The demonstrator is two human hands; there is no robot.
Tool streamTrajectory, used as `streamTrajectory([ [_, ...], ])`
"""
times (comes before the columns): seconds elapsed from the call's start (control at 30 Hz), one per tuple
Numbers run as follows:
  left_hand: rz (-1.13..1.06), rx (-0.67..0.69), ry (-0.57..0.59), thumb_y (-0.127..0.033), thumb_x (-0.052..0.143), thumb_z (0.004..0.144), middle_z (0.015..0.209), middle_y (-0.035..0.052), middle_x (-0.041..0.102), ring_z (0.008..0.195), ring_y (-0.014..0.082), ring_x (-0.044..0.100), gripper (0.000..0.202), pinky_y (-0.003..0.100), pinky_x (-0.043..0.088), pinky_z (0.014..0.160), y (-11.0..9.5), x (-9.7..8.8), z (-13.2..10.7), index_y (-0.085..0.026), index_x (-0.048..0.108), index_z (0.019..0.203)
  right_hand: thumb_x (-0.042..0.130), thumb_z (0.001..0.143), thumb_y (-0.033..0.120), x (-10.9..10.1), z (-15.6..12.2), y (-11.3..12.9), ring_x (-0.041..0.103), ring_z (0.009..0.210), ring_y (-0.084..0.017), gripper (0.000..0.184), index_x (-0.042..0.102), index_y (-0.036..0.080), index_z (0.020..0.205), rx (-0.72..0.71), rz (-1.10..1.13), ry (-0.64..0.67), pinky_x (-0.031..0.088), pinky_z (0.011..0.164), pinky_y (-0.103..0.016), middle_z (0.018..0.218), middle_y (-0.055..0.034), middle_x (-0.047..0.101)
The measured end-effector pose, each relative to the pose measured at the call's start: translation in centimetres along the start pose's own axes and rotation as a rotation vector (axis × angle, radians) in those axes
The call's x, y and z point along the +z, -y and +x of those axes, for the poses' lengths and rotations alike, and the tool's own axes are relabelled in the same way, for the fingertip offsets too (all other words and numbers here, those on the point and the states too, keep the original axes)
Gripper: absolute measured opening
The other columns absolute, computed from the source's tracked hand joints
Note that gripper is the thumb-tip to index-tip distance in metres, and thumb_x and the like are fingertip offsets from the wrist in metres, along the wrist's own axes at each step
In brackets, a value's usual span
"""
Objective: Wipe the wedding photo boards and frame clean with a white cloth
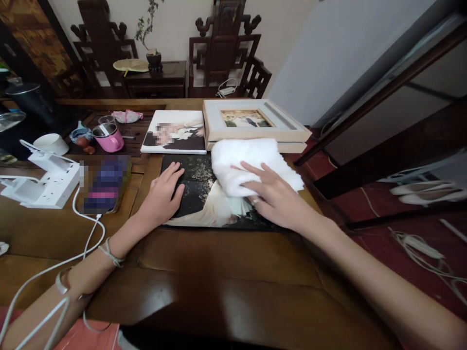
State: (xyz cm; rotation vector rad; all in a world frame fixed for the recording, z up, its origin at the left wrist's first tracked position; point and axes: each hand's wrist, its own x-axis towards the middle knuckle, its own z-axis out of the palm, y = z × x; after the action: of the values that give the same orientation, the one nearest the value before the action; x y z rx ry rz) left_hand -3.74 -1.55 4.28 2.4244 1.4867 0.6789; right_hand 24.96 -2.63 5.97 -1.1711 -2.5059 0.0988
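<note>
A dark glossy photo print [197,194] lies flat on the brown wooden table [226,272]. My left hand [164,194] rests flat on the print's left edge, fingers spread. A folded white cloth [248,163] lies on the print's upper right part. My right hand [272,192] presses on the cloth with fingers stretched out, a ring on one finger.
A second photo print [175,131] and a stack of pale picture frames [251,124] lie behind. At left stand a pink mug [108,137], a white bowl [51,144], white power strips [40,182] with cables, and a blurred item [104,184]. Dark wooden chairs [226,53] line the wall.
</note>
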Motion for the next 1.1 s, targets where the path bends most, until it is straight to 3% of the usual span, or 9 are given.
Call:
streamTrajectory([
  [0.17,-0.010,-0.012,0.004,-0.025,0.038,0.097,0.154,0.0186,0.039,0.145,0.0287,0.032,0.043,0.055,0.032,0.114,0.3,0.7,0.6,-0.012,0.047,0.137,0.048,0.072,0.003,1.6,2.1,3.8,0.026,0.144,-0.041,0.043,0.070,0.016,0.107,-0.003,-0.056,0.079,0.025,0.110,-0.074,0.152,-0.0134,0.040],
  [0.37,-0.030,0.021,0.023,-0.021,0.042,0.094,0.154,0.0206,0.038,0.147,0.0300,0.029,0.045,0.055,0.031,0.114,0.8,-0.3,-0.5,-0.010,0.046,0.138,0.049,0.060,0.002,0.4,-3.0,10.3,0.021,0.146,-0.038,0.033,0.070,0.017,0.081,-0.220,0.107,0.134,0.017,0.115,-0.071,0.155,-0.0093,0.037],
  [0.47,-0.025,0.011,0.014,-0.026,0.039,0.097,0.153,0.0211,0.039,0.146,0.0303,0.030,0.043,0.056,0.032,0.114,0.9,-0.9,-1.0,-0.009,0.048,0.136,0.046,0.060,0.000,-0.8,-4.6,10.0,0.023,0.147,-0.031,0.031,0.066,0.019,0.074,-0.266,0.166,0.172,0.018,0.118,-0.064,0.153,-0.0045,0.042],
  [0.6,-0.011,0.007,-0.006,-0.026,0.038,0.098,0.153,0.0194,0.040,0.146,0.0291,0.032,0.042,0.055,0.033,0.113,0.8,-0.8,-1.1,-0.011,0.048,0.136,0.044,0.067,0.001,-1.5,-3.9,5.6,0.030,0.145,-0.025,0.031,0.065,0.022,0.074,-0.295,0.220,0.167,0.023,0.118,-0.060,0.148,-0.0021,0.049],
  [0.7,-0.014,0.004,-0.010,-0.026,0.039,0.098,0.153,0.0184,0.041,0.145,0.0289,0.032,0.041,0.055,0.032,0.114,0.7,-0.3,-0.8,-0.013,0.048,0.136,0.044,0.070,0.004,-1.0,-1.7,2.1,0.034,0.143,-0.027,0.035,0.068,0.022,0.087,-0.183,0.177,0.091,0.025,0.116,-0.063,0.147,-0.0067,0.051],
  [0.8,-0.046,0.006,-0.024,-0.026,0.039,0.098,0.153,0.0193,0.041,0.145,0.0301,0.033,0.042,0.056,0.032,0.114,0.2,0.1,-0.3,-0.013,0.048,0.137,0.044,0.074,0.005,0.1,1.3,0.7,0.035,0.142,-0.031,0.041,0.069,0.018,0.103,0.025,0.087,0.054,0.026,0.114,-0.066,0.146,-0.0123,0.051],
  [0.87,-0.091,0.030,-0.088,-0.028,0.038,0.099,0.154,0.0190,0.039,0.146,0.0296,0.031,0.043,0.054,0.030,0.115,-0.2,0.2,0.0,-0.013,0.047,0.138,0.044,0.077,0.005,1.0,3.1,1.4,0.033,0.142,-0.035,0.044,0.067,0.015,0.113,0.151,0.026,0.057,0.026,0.111,-0.071,0.146,-0.0161,0.050],
  [0.93,-0.157,0.070,-0.193,-0.029,0.035,0.100,0.153,0.0176,0.041,0.145,0.0273,0.033,0.044,0.050,0.028,0.118,-0.5,0.1,0.3,-0.013,0.046,0.139,0.047,0.077,0.005,1.7,4.1,3.2,0.028,0.144,-0.039,0.046,0.067,0.015,0.117,0.170,0.003,0.056,0.022,0.110,-0.074,0.148,-0.0161,0.047],
  [1.1,-0.434,-0.027,-0.421,-0.037,0.030,0.103,0.145,0.0139,0.052,0.136,0.0253,0.046,0.045,0.045,0.031,0.117,-0.3,-0.5,0.5,-0.015,0.050,0.137,0.051,0.065,0.006,2.0,2.4,8.6,0.020,0.147,-0.037,0.045,0.071,0.020,0.103,-0.197,0.175,0.165,0.011,0.113,-0.074,0.154,-0.0084,0.040],
])
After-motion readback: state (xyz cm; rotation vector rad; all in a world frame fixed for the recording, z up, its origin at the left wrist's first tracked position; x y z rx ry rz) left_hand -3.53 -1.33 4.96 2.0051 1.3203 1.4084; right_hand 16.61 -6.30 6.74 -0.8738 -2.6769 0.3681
